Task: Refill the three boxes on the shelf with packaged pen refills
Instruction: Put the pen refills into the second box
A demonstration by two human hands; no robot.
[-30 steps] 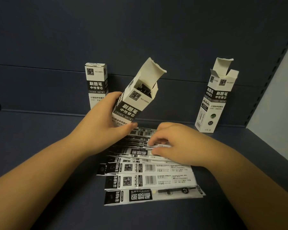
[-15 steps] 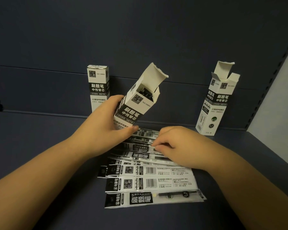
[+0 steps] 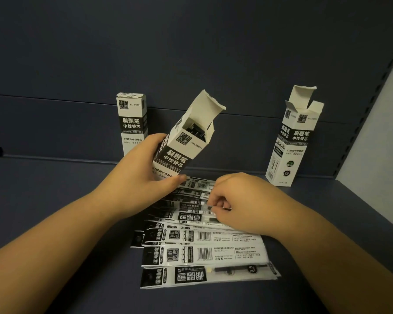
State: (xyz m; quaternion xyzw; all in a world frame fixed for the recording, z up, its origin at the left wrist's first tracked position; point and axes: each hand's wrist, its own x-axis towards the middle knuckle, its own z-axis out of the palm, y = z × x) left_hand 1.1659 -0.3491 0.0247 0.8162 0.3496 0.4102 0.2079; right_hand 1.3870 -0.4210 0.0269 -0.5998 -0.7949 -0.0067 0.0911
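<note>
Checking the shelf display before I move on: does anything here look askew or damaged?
The middle black-and-white cardboard box is tilted, gripped by the left hand, and its open flap edge looks torn. The right box leans, flaps open. Packaged refills lie fanned loose on the dark blue shelf.

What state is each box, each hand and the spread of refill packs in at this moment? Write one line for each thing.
left box: upright, top closed
middle box: tilted, flap open, dark contents inside
right box: standing, flaps open
left hand: grips middle box
right hand: pinches one refill pack
refill packs: lying flat, overlapping
</note>
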